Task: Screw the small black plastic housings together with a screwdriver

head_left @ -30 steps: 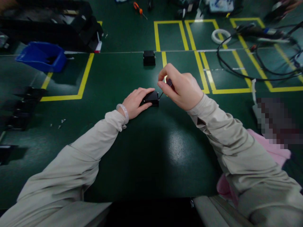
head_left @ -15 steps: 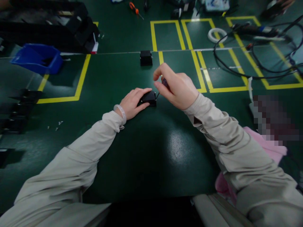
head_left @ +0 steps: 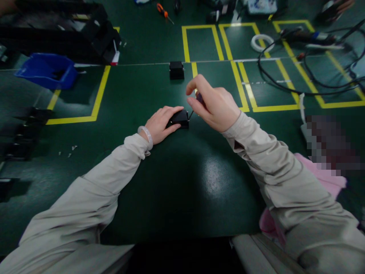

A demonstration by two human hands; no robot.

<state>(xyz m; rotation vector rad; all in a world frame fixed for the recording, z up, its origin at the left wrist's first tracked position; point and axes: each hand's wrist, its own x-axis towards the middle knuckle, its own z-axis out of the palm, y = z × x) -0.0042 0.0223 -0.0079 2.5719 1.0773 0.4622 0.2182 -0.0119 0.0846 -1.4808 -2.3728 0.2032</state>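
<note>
Near the middle of the green table, my left hand [head_left: 158, 125] grips a small black block [head_left: 181, 119] and holds it down on the surface. My right hand [head_left: 216, 103] is closed around the dark handle of a screwdriver [head_left: 200, 99]. Its thin shaft slants down to the right end of the block, where small screws show. A second black block [head_left: 176, 70] stands farther back, touched by neither hand. A few small screws [head_left: 70, 155] lie to the left of my left arm.
A blue bin [head_left: 47, 72] and a long black tray [head_left: 57, 34] are at the back left, with black parts [head_left: 21, 140] below. An orange screwdriver [head_left: 162, 11], a white tape roll [head_left: 262, 42] and a cabled tool [head_left: 310, 36] lie farther back. A pink cloth [head_left: 322, 173] is at right.
</note>
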